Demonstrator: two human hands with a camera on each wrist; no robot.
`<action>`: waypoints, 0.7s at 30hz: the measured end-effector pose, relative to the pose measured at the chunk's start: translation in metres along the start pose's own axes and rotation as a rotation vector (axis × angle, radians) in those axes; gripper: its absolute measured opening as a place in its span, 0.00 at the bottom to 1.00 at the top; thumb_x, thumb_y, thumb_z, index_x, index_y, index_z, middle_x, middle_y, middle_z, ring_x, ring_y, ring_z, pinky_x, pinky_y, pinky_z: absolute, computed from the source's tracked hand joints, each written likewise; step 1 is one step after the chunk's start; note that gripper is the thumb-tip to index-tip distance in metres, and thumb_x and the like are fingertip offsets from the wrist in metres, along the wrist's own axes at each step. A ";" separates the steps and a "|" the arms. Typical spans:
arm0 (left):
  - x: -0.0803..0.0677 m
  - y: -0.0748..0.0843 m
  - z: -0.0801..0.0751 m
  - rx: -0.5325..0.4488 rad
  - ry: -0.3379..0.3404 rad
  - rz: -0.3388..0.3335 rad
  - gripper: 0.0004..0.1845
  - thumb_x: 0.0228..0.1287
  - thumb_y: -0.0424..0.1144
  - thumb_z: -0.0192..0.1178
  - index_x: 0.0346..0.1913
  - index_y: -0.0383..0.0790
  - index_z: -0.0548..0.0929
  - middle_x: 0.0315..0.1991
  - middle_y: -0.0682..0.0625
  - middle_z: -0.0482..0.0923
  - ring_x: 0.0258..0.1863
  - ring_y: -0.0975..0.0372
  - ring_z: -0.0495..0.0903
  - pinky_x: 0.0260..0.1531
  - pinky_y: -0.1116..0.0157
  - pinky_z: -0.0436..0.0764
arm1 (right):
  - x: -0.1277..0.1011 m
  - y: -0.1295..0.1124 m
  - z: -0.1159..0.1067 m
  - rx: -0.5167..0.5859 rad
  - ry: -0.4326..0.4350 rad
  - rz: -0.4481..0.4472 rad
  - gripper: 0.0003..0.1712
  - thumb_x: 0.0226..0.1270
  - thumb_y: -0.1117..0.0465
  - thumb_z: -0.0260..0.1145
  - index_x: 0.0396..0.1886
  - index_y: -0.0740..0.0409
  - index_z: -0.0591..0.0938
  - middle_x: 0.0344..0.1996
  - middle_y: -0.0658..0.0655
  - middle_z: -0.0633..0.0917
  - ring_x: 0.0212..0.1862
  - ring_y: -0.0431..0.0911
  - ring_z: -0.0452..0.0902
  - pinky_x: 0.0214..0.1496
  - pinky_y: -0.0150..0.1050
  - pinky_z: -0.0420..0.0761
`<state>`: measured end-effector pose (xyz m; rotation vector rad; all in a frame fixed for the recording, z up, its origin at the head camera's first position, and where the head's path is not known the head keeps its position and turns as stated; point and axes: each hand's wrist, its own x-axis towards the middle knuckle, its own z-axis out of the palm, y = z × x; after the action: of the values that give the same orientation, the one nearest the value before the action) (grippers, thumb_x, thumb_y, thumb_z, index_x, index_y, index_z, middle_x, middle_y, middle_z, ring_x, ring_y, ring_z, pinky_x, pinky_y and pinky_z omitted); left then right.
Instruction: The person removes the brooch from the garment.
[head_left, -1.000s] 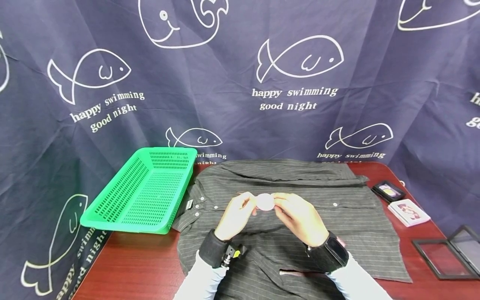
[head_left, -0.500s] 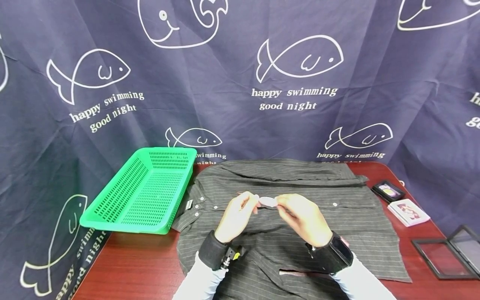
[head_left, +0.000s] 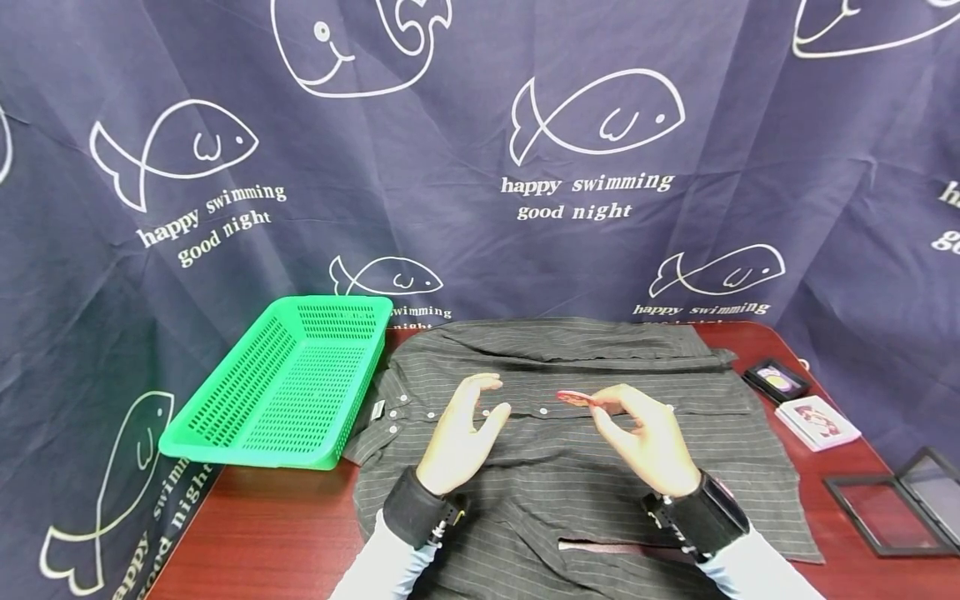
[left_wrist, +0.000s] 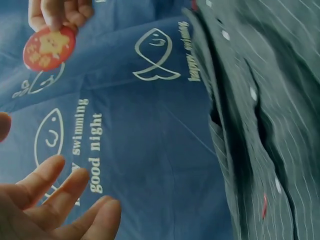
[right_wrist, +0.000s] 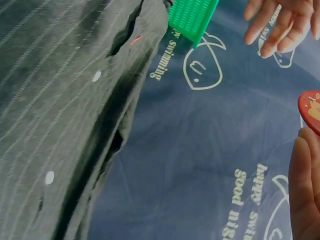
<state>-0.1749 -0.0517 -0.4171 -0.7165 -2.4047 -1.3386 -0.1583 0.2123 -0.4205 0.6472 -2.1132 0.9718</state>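
Head view: your right hand (head_left: 651, 442) is pinching a red badge (head_left: 574, 397) above the striped shirt (head_left: 570, 467), left hand (head_left: 461, 433) hovering open-fingered; left wrist view: badge (left_wrist: 48, 47) showing top left; right wrist view: badge (right_wrist: 311, 109) edging in right.

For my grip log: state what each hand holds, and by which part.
Right hand pinches the red round badge by its rim. Left hand holds nothing.

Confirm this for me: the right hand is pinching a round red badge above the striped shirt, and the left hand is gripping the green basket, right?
Not quite. The left hand grips nothing: it hovers open above the striped shirt, apart from the green basket, as the head view shows. The rest holds: the right hand pinches the round red badge above the shirt.
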 end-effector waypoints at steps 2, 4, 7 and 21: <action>-0.002 -0.003 -0.001 0.072 0.011 0.033 0.20 0.69 0.44 0.59 0.60 0.39 0.75 0.64 0.44 0.73 0.65 0.54 0.73 0.64 0.54 0.72 | -0.004 0.003 -0.005 -0.008 0.007 0.041 0.16 0.47 0.76 0.72 0.35 0.56 0.84 0.29 0.51 0.87 0.33 0.27 0.79 0.37 0.23 0.76; -0.005 -0.007 -0.002 0.143 0.015 0.040 0.24 0.68 0.46 0.59 0.63 0.39 0.73 0.66 0.42 0.71 0.68 0.52 0.70 0.67 0.54 0.68 | -0.007 0.006 -0.009 0.002 0.020 0.078 0.16 0.48 0.77 0.72 0.34 0.56 0.84 0.27 0.51 0.87 0.33 0.25 0.78 0.35 0.23 0.76; -0.009 -0.015 -0.002 0.218 0.010 0.013 0.29 0.67 0.49 0.60 0.66 0.39 0.71 0.69 0.42 0.69 0.71 0.50 0.65 0.71 0.54 0.64 | -0.012 0.009 -0.015 0.028 0.042 0.152 0.15 0.49 0.77 0.72 0.34 0.56 0.85 0.25 0.49 0.86 0.30 0.24 0.77 0.34 0.20 0.75; -0.042 -0.052 -0.010 0.446 -0.182 -0.069 0.42 0.63 0.63 0.57 0.74 0.44 0.63 0.75 0.40 0.58 0.72 0.32 0.55 0.64 0.38 0.66 | -0.036 0.032 -0.059 0.017 0.040 0.483 0.07 0.59 0.71 0.70 0.37 0.62 0.83 0.24 0.34 0.81 0.27 0.25 0.77 0.30 0.19 0.73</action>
<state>-0.1687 -0.0944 -0.4686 -0.6543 -2.7557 -0.7351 -0.1341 0.2834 -0.4352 0.1167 -2.2749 1.2453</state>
